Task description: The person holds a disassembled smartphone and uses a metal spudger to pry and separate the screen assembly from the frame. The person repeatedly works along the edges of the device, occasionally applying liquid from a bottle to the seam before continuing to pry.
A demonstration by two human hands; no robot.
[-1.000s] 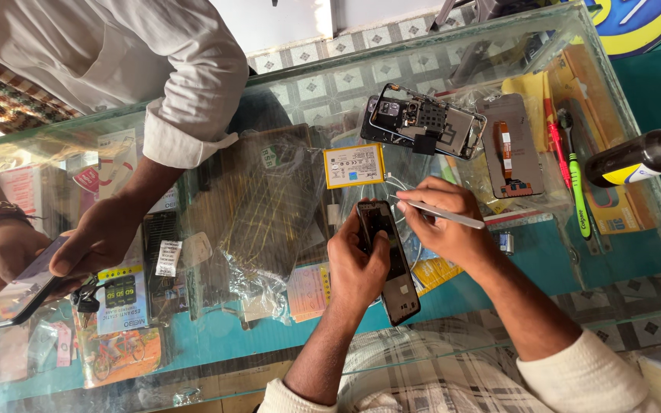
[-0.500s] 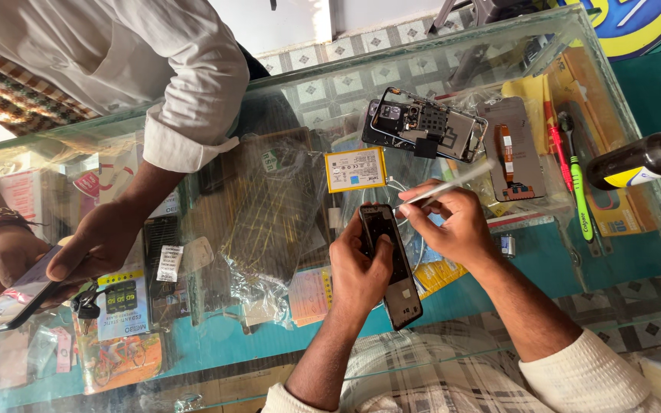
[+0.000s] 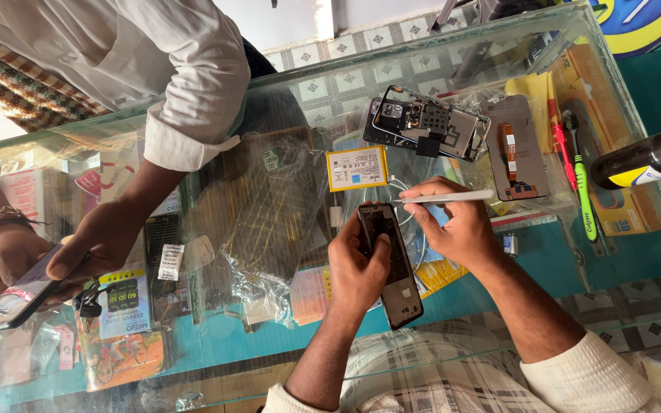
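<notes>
From the head camera, the person's left hand (image 3: 357, 264) is wrapped around a dark phone back shell (image 3: 392, 264), thumb pressed across its upper part, fingers closed firmly on its edge. The shell is held just above the glass counter (image 3: 499, 321), near the middle of its near edge, with its lower end poking out below the hand. The right hand (image 3: 457, 226) sits just beside it, fingers pinched together on a slim white stylus-like tool (image 3: 445, 198) that lies almost level, its tip pointing toward the top end of the shell; whether the tip touches the shell I cannot tell.

Toward the far edge of the counter lies an opened phone (image 3: 426, 122) with its boards bare. Beside it, toward the right end, rests a grey panel with an orange flex strip (image 3: 516, 145). A flat yellow-bordered battery (image 3: 357, 168) lies between the opened phone and the hands. Near the right-hand end lie a red-handled tool (image 3: 562, 149) and a green toothbrush (image 3: 581, 187) side by side, and a dark bottle with a yellow label (image 3: 640, 160) lies over the right edge.

At the left end, another person in a white shirt leans over the counter, their hand (image 3: 105, 241) resting on the glass; farther left another hand (image 3: 5, 256) grips a phone (image 3: 11, 302). Under the glass sit packets in clear bags (image 3: 269, 214).
</notes>
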